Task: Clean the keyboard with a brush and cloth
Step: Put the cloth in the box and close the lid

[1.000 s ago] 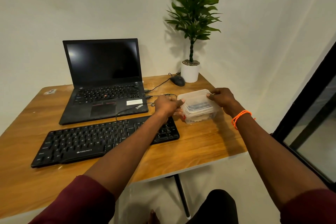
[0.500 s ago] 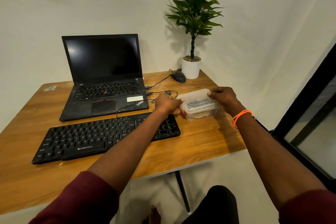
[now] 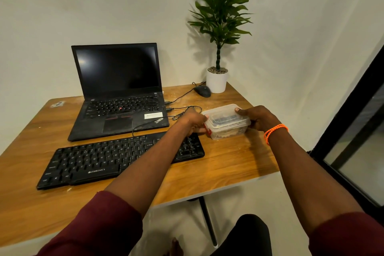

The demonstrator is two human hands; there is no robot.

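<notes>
While the black keyboard (image 3: 120,159) lies untouched at the table's (image 3: 228,164) front, both hands clamp a lidded clear container (image 3: 227,120) just beside its right end: left hand (image 3: 194,123) at one side, right hand (image 3: 258,118) opposite. A sharply popped lid could scatter the contents, likely onto the keys.

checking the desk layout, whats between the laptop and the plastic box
In the head view, thin black cables run from the laptop side across the bare wood, and the left hand grips the box there.
</notes>
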